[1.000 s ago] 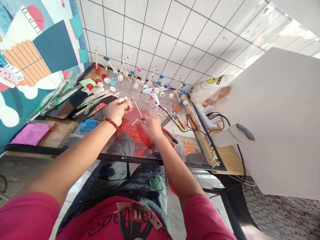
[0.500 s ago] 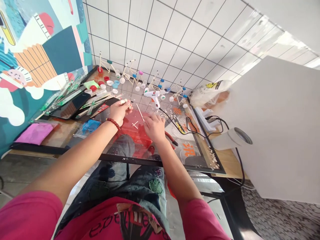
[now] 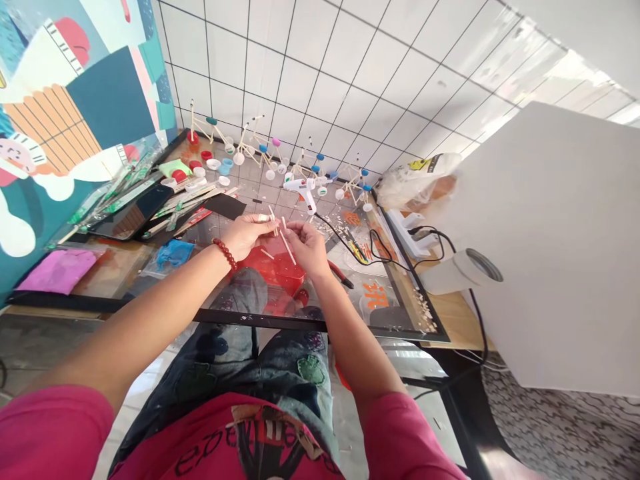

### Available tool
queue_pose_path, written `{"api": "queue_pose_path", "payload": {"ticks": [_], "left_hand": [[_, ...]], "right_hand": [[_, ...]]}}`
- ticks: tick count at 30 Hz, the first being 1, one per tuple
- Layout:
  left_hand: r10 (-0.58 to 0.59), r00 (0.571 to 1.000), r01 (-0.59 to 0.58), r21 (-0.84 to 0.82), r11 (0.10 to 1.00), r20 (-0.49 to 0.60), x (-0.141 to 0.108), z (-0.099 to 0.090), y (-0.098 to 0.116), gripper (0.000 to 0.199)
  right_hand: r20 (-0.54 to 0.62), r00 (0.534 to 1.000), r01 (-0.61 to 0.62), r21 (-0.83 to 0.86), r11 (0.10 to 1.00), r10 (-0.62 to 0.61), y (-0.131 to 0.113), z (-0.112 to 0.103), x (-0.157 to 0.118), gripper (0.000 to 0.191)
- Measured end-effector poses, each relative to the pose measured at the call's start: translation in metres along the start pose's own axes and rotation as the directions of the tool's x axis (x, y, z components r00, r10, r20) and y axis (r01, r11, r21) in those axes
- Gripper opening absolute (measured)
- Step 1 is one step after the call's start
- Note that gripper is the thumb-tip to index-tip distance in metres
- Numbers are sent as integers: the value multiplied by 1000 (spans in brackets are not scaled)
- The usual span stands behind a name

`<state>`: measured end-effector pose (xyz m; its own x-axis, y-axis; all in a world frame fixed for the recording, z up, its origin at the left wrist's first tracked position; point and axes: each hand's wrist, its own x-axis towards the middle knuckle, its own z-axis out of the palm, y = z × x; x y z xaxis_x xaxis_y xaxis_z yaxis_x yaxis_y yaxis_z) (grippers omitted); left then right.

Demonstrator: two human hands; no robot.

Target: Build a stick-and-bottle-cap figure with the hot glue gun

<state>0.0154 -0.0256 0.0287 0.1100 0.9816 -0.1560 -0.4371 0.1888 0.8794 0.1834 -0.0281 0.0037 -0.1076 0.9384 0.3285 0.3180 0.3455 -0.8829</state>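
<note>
My left hand (image 3: 248, 236) is closed, its thumb and fingers pinching a thin wooden stick (image 3: 272, 213). Close beside it, my right hand (image 3: 308, 248) pinches another pale wooden stick (image 3: 289, 247), which slants down from its fingertips. A further short stick end (image 3: 283, 221) pokes up by the right fingertips; which hand grips it I cannot tell. On the red sheet (image 3: 280, 280) below the hands lies a short stick piece (image 3: 267, 254). The white glue gun (image 3: 303, 189) rests just beyond my right hand, its black cord trailing to the right.
Small stick-and-cap models (image 3: 250, 140) line the back edge. At left are bottle caps (image 3: 213, 164), a phone (image 3: 134, 213), a pink packet (image 3: 56, 270) and a blue packet (image 3: 174, 253). Pliers handles (image 3: 342, 275), a power strip (image 3: 412, 235) and a white cylinder (image 3: 457, 272) sit at right.
Both hands have come together over the red sheet. My right hand has lifted a stick from it. Of the two crossed short pieces, one still lies on the sheet.
</note>
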Motion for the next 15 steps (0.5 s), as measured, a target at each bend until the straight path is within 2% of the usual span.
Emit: {"api": "queue_pose_path", "payload": {"ticks": [2,5,11,15], "left_hand": [[-18,999,17,15,1000,48,-1,2,-2,38],[-22,998,20,22,1000,67,-1,2,-5,34],[-25,1000,25,5,1000,8,-2,1,-3,31],[-65,998,65,23,998,5,-4,3,0,28]], "right_hand": [[-3,1000,27,84,996,-26,-1,1,0,24],[18,997,75,88,993,-77,-5,2,-1,22],[90,985,158,-83,984,-150,-10,-5,-6,28],[74,965,262,-198,945,-252,-11,-8,-9,32]]}}
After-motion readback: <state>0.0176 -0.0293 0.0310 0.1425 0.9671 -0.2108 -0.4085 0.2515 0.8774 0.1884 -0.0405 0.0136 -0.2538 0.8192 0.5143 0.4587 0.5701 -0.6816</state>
